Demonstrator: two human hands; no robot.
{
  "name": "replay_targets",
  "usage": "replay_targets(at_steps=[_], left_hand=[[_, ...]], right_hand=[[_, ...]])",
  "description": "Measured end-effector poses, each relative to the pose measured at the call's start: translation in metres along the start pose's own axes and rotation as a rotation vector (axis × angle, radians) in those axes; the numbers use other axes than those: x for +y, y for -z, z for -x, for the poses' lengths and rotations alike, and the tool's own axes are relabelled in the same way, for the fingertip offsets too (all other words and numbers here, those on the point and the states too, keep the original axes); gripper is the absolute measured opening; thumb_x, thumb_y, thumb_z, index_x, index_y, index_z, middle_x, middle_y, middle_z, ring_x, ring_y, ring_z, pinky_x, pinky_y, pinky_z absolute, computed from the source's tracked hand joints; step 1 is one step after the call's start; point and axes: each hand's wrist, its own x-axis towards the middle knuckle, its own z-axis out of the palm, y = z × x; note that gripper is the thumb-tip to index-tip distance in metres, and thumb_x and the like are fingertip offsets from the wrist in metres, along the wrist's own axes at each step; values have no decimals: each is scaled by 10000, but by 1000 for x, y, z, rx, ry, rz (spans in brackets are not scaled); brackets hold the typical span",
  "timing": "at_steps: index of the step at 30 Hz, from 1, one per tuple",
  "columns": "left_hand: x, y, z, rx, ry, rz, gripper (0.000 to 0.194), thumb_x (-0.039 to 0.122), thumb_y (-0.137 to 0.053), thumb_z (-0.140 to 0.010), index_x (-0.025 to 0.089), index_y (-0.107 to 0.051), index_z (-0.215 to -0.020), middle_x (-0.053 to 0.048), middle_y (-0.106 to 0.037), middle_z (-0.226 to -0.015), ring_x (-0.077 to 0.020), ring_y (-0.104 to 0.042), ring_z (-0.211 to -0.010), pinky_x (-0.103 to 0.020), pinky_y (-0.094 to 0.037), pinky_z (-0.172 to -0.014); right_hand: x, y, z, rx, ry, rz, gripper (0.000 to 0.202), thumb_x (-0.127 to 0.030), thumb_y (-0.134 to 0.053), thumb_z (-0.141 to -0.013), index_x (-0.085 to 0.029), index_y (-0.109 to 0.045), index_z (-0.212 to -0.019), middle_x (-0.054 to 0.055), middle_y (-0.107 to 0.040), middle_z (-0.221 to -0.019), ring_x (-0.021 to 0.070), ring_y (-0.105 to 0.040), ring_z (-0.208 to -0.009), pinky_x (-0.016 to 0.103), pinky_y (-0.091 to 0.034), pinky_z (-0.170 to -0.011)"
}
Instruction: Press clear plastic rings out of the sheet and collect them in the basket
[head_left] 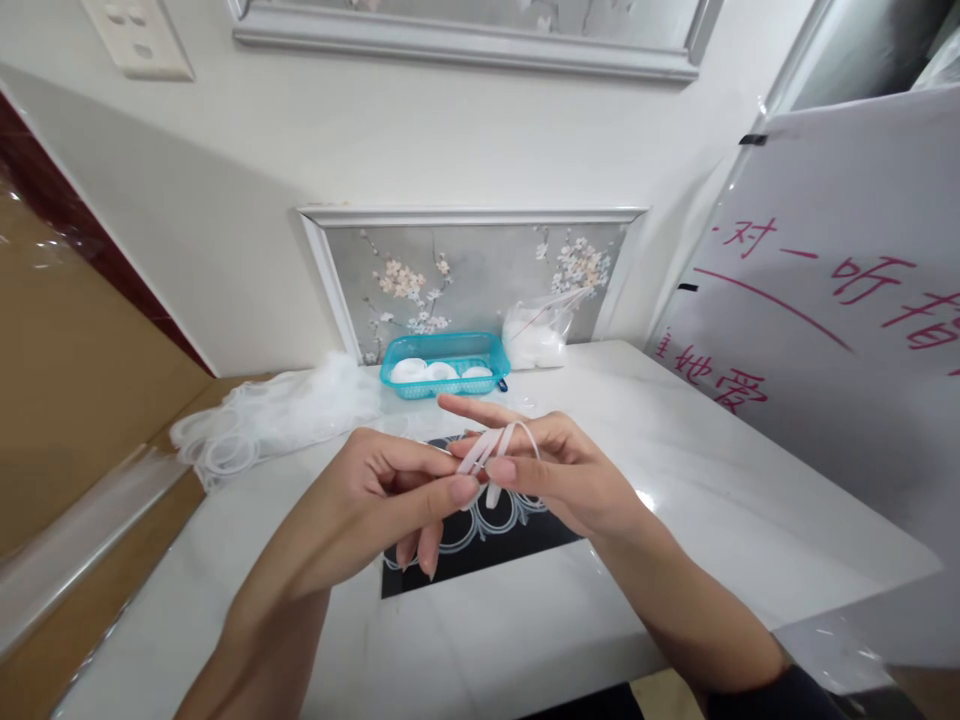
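Bare forearms point(277, 630) are slanting in from either side toward the near edge of the black sheet point(487, 570) on the counter point(697, 480), with their hands meeting above it. Between the fingertips, over the sheet's far part, a white band point(480, 453) is lying at a slant, its strands running from the left hand point(375, 490) up toward the fingers of the right hand point(574, 470). Neither hand is standing nearer; both are touching it. The left hand is pinching the band's lower end between thumb and forefinger, its other fingers curling loosely below. The right hand is pressing the strands under its thumb, holding one finger out straight. The band is looking narrow, flat and pliant, with several strands running side by side, one thin loop bowing out and a short tail hanging. Whether it is forming one piece, I cannot tell.
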Motion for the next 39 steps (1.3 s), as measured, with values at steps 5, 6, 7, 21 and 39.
replay_targets(at_steps=[5, 6, 7, 21, 39], left_hand=[[2, -2, 0, 2, 19, 31, 278, 396, -676, -858, 168, -730, -708, 5, -621, -470, -47, -499, -388, -102, -396, -405], [2, -2, -1, 1, 22, 46, 271, 394, -686, -850, 172, -733, -703, 8, -617, -465, -46, -499, -386, -100, -395, -403], [2, -3, -2, 2, 26, 58, 261, 393, -697, -841, 175, -735, -702, 10, -614, -462, -45, -498, -384, -100, -397, -403], [0, -3, -3, 3, 41, 75, 244, 396, -727, -810, 171, -744, -718, 5, -616, -472, -51, -499, -387, -112, -405, -399], [-3, -17, -12, -75, 67, -54, 427, 463, -640, -862, 143, -556, -592, 56, -421, -367, -32, -317, -337, -155, -221, -370]], right_hand=[[6, 4, 0, -31, 49, -40, 118, -286, -681, -876, -304, -785, -931, 26, -740, -1067, 243, -357, -1428, 467, -413, -1100], [6, 4, 0, -36, 52, -46, 127, -282, -667, -887, -305, -785, -928, 21, -739, -1071, 239, -357, -1428, 460, -420, -1096], [6, 4, 0, -40, 51, -52, 135, -280, -656, -896, -306, -785, -929, 19, -738, -1075, 236, -352, -1431, 455, -427, -1091], [2, 2, 1, -30, 8, -110, 191, -345, -594, -937, -344, -778, -883, -11, -734, -1092, 212, -418, -1393, 471, -374, -1127], [-4, -13, 15, -56, -188, 359, 781, -773, -70, -877, -391, -377, -1485, -83, -180, -1619, 269, -39, -1514, 531, -32, -1222]])
